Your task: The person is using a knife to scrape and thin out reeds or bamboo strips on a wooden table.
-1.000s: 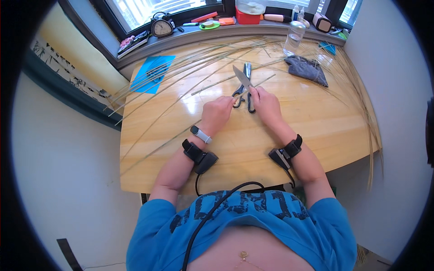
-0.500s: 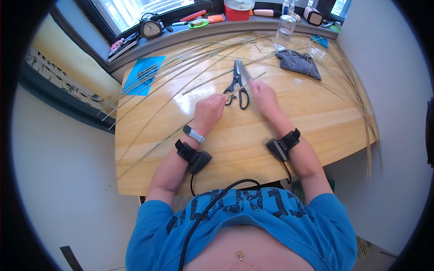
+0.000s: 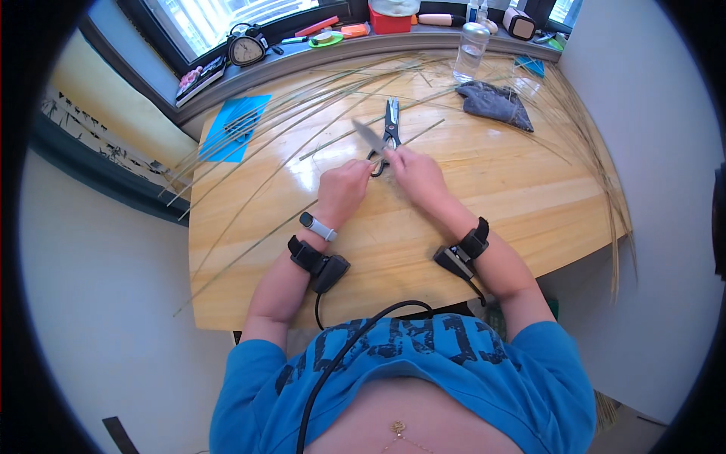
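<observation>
My left hand (image 3: 344, 189) is closed around a long thin straw-coloured strip (image 3: 425, 131), which looks like split bamboo or cane. One end of the strip points to the upper right; the other trails to the table's near left edge. Closed on a knife (image 3: 369, 138), my right hand (image 3: 417, 180) is just right of the left one, its blade slanting up and left. The knife's handle is hidden in the fingers. Beneath the blade and right hand lie black-handled scissors (image 3: 392, 119), partly covered, blades pointing away from me.
Long strips (image 3: 302, 113) spread over the wooden table (image 3: 378, 257) at the far left, more (image 3: 597, 159) along the right edge. A blue sheet (image 3: 219, 147), a grey cloth-like bundle (image 3: 495, 106) and a clear jar (image 3: 469, 57) lie beyond. An alarm clock (image 3: 246, 49) stands on the sill.
My right hand has swung left toward my left hand. The knife blade now leans up-left across the scissors. My left hand keeps its grip on the strip.
</observation>
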A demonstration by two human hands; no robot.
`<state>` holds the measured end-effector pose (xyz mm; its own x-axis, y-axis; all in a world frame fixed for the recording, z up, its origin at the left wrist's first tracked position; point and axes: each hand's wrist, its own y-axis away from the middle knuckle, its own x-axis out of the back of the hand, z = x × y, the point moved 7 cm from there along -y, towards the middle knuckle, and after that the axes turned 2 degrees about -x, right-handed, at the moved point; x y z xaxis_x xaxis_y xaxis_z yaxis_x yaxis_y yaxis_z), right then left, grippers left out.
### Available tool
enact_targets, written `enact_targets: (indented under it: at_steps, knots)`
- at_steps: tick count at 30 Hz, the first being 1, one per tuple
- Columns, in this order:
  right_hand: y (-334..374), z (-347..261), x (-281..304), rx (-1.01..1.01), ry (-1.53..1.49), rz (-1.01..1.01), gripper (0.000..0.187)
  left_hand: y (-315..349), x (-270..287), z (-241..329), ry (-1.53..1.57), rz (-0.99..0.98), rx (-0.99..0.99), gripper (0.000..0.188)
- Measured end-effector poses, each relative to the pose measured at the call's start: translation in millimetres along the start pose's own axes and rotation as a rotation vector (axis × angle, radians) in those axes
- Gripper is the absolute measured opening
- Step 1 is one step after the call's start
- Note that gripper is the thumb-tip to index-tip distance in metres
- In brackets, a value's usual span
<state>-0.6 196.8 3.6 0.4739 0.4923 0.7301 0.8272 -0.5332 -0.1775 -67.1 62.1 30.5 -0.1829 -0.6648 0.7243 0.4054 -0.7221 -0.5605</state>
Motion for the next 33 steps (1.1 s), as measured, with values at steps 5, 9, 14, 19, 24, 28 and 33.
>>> enact_targets:
  at_steps: [5, 9, 14, 19, 24, 28, 33]
  knots:
    - [-25.4, 56.8, 43.2, -0.153, 0.052, 0.180, 0.043, -1.4, 0.4, -0.9, -0.020, 0.004, 0.010, 0.012]
    - [-4.0, 14.0, 31.2, -0.032, 0.057, 0.134, 0.040, -3.9, -0.5, 2.9, -0.006, 0.000, 0.003, 0.012]
    - [-3.0, 8.0, 17.7, -0.012, 0.054, 0.085, 0.038, -2.4, 4.1, 1.3, -0.004, 0.039, -0.008, 0.011]
    - [-25.4, 58.7, 64.9, -0.184, 0.165, 0.227, 0.039, -2.7, 6.0, 6.7, -0.065, 0.031, -0.059, 0.010]
    - [-2.5, 11.2, 25.0, -0.024, 0.124, 0.085, 0.040, -3.5, 4.6, 10.1, -0.233, 0.000, -0.131, 0.004]
    - [-18.4, 34.2, 42.9, -0.066, 0.153, 0.187, 0.040, -1.7, 8.6, 8.1, -0.275, 0.036, -0.153, 0.004]
    - [-13.7, 34.0, 40.8, -0.091, 0.139, 0.170, 0.039, -3.9, 9.0, 11.9, -0.265, 0.042, -0.169, 0.004]
